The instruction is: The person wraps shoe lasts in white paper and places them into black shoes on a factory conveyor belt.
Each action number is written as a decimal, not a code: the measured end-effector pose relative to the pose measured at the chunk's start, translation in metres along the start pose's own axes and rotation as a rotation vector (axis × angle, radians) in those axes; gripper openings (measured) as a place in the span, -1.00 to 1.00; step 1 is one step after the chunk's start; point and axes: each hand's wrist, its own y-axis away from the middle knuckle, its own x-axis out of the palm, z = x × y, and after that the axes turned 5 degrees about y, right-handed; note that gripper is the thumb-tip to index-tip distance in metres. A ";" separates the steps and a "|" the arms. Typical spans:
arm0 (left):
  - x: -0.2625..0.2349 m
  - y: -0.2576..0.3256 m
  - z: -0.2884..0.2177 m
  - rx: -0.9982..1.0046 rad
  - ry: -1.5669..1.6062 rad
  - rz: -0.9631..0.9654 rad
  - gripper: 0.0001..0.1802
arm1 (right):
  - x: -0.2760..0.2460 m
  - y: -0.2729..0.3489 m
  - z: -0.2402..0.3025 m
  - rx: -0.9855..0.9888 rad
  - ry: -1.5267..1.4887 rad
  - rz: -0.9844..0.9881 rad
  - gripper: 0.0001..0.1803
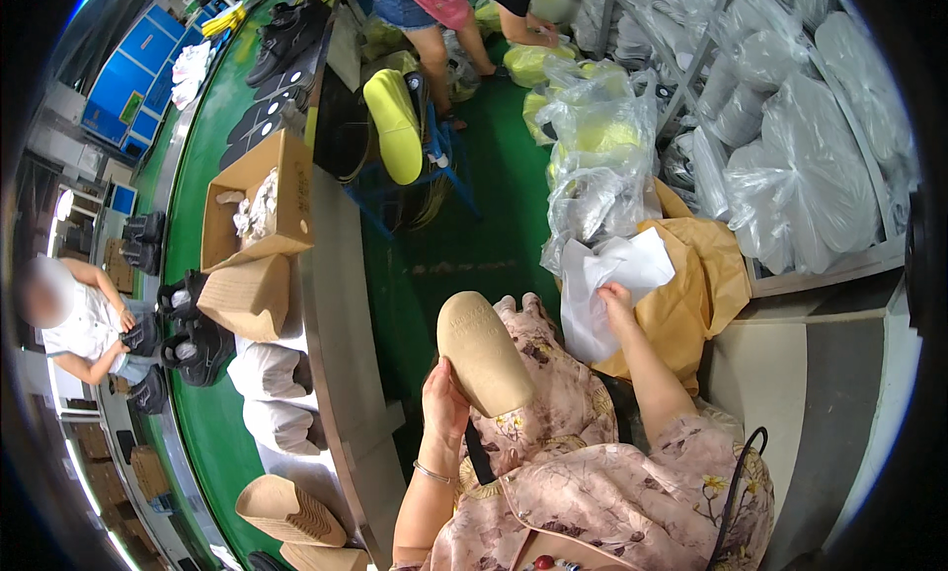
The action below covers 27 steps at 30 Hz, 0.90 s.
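My left hand (445, 403) is closed around the edge of a tan moulded-cardboard shoe insert (486, 359), held over my lap with its rounded end pointing away. White tissue paper (614, 275) is pinched in my right hand (616, 304), above a large crumpled brown paper bag (696, 275) at my right. On the metal table to my left stand nested stacks of similar tan inserts (247, 297), and another stack (286, 507) sits nearer me. Between the stacks are two white paper-stuffed or wrapped shoes (272, 398), only partly visible.
An open cardboard box (288, 201) with crumpled paper stands on the metal table (331, 364). Beyond it runs a green conveyor (212, 423) carrying black shoes (197, 344). Plastic-bagged insoles (780, 156) fill a rack at right. Co-workers are at far left and at the back.
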 end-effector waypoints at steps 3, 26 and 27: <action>-0.004 -0.002 0.005 0.022 -0.035 -0.039 -0.63 | -0.005 0.016 0.033 -0.299 0.098 0.173 -0.90; -0.042 0.043 0.007 0.400 0.187 0.129 -0.82 | 0.147 0.249 0.193 -1.072 0.836 0.423 -0.59; -0.045 0.045 0.006 0.445 0.192 0.149 -0.83 | 0.150 0.253 0.200 -1.134 0.984 0.439 -0.57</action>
